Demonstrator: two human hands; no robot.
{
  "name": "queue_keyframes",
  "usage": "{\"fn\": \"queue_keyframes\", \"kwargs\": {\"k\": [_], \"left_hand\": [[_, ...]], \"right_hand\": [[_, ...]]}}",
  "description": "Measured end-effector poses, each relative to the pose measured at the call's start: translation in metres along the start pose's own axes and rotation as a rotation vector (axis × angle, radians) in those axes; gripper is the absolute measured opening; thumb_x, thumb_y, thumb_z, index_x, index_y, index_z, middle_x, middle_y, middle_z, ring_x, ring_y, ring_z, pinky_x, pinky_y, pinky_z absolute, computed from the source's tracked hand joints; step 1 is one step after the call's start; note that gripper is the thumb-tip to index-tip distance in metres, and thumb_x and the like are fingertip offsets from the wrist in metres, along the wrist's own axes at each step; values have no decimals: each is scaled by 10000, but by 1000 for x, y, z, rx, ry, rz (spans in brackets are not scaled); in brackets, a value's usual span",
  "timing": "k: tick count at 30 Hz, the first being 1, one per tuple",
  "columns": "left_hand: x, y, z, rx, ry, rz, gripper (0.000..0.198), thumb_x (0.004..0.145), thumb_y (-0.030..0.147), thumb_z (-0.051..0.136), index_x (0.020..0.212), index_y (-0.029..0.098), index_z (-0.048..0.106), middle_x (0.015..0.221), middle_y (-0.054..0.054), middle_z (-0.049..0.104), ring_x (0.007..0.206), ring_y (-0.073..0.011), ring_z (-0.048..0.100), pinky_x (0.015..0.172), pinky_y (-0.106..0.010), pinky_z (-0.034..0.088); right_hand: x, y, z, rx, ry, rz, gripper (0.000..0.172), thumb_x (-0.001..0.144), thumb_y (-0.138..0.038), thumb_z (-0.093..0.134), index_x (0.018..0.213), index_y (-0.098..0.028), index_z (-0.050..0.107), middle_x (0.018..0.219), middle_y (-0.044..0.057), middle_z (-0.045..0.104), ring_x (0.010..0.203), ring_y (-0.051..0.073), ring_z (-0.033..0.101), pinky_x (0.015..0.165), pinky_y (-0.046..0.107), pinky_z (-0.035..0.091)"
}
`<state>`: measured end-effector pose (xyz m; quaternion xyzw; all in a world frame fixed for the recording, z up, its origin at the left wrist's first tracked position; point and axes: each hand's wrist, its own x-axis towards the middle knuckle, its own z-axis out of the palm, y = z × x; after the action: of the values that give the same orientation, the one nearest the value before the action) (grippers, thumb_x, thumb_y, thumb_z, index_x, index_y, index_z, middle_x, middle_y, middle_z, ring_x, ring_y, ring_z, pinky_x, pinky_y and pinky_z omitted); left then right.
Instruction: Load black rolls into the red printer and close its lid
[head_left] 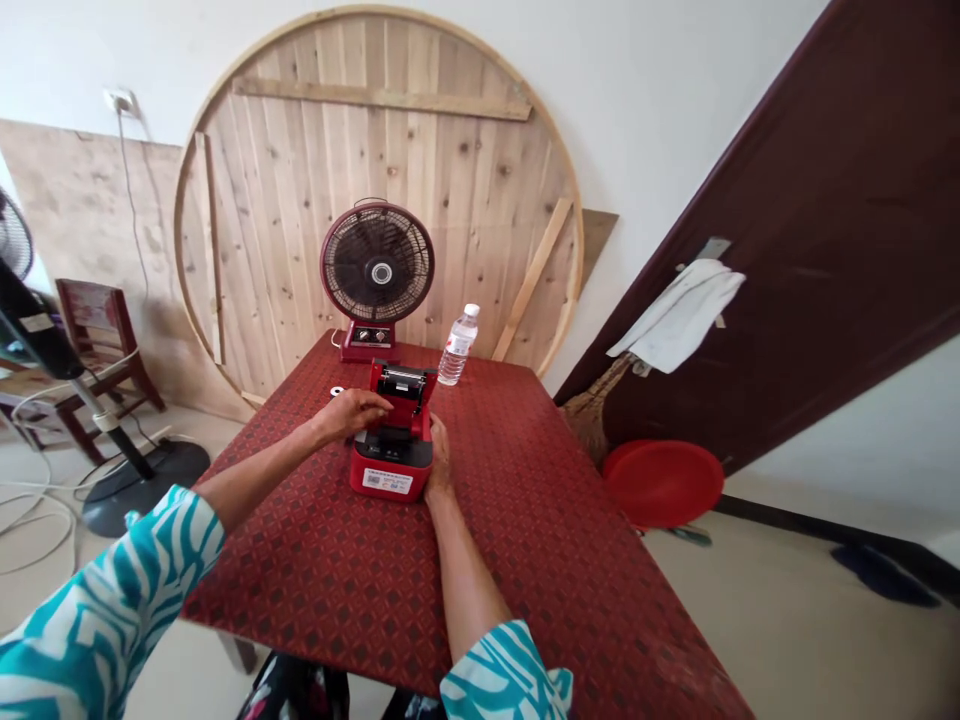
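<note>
A small red and black printer (pixel 393 452) stands on the red patterned table (pixel 525 520) with its lid swung up. My left hand (pixel 354 412) reaches over its top from the left, fingers curled down into the open compartment. Whether they hold anything is hidden. My right hand (pixel 439 462) lies flat against the printer's right side, steadying it. A small white and black roll (pixel 337 391) lies on the table just left of the printer.
A red table fan (pixel 377 278) and a clear water bottle (pixel 458 345) stand at the table's far end. A round wooden tabletop (pixel 300 150) leans on the wall behind. A floor fan (pixel 112 440) stands left, a red basin (pixel 662 482) and dark door (pixel 825 250) right.
</note>
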<state>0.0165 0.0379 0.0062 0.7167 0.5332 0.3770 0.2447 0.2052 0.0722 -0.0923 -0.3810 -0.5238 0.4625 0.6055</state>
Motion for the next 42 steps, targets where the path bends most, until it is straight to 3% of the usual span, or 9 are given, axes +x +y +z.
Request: {"fn": "queue_keyframes", "kwargs": {"k": [5, 8, 17, 27, 32, 34, 37, 39, 42], "left_hand": [[36, 18, 6, 434, -373, 54, 183, 769, 237, 625, 870, 270, 774, 910, 4, 766, 852, -172, 683, 721, -200, 448], [46, 25, 8, 667, -501, 51, 198, 739, 225, 658, 883, 303, 771, 918, 12, 768, 877, -183, 686, 686, -200, 428], [44, 39, 11, 813, -523, 34, 266, 759, 271, 655, 1010, 297, 738, 1038, -15, 749, 969, -209, 671, 749, -232, 454], [31, 48, 13, 809, -292, -36, 339, 783, 269, 640, 1118, 260, 687, 1063, -65, 732, 1015, -255, 668, 790, -284, 492], [24, 47, 7, 501, -226, 40, 329, 777, 286, 644, 1101, 243, 677, 1007, -25, 736, 944, -200, 677, 810, -257, 498], [14, 44, -1, 333, -121, 79, 406, 765, 287, 647, 1169, 241, 642, 1036, -23, 725, 944, -196, 669, 841, -280, 496], [-6, 28, -19, -51, 123, 48, 499, 766, 347, 641, 1238, 194, 584, 1042, -54, 711, 917, -205, 664, 841, -327, 505], [-21, 9, -29, -313, 244, -5, 497, 725, 391, 678, 1152, 150, 596, 974, -73, 710, 849, -206, 669, 792, -338, 520], [-42, -26, -30, -401, 395, -141, 435, 612, 381, 755, 943, 153, 588, 837, -45, 699, 752, -194, 669, 726, -326, 521]], "right_hand": [[1, 0, 1, 34, 5, 69, 524, 868, -567, 418, 1224, -224, 591, 1323, 62, 598, 1239, 205, 511, 1057, 349, 358], [0, 0, 4, 41, 13, 78, 514, 862, -561, 424, 1212, -230, 603, 1315, 56, 605, 1240, 196, 512, 1058, 340, 359], [1, -3, 3, 60, 10, 97, 513, 850, -561, 437, 1210, -232, 595, 1323, 60, 598, 1235, 202, 518, 1071, 362, 353], [2, -3, 1, 41, -4, 102, 523, 854, -557, 422, 1214, -219, 591, 1328, 68, 593, 1230, 204, 524, 1055, 349, 363], [2, -3, 1, 53, -2, 105, 514, 851, -556, 435, 1206, -222, 597, 1321, 62, 601, 1230, 208, 525, 1056, 351, 362], [2, -3, 2, 71, -7, 97, 511, 851, -557, 439, 1204, -223, 597, 1308, 63, 610, 1217, 206, 535, 1052, 353, 370], [2, -2, 2, 99, -6, 85, 502, 855, -556, 441, 1204, -229, 593, 1305, 60, 610, 1206, 200, 543, 1045, 358, 379], [1, -1, 2, 101, 0, 95, 500, 851, -556, 454, 1206, -232, 590, 1311, 59, 607, 1209, 199, 539, 1041, 357, 380], [1, -1, 1, 88, 2, 108, 513, 845, -557, 467, 1218, -226, 585, 1313, 64, 608, 1204, 205, 539, 1021, 354, 390]]}}
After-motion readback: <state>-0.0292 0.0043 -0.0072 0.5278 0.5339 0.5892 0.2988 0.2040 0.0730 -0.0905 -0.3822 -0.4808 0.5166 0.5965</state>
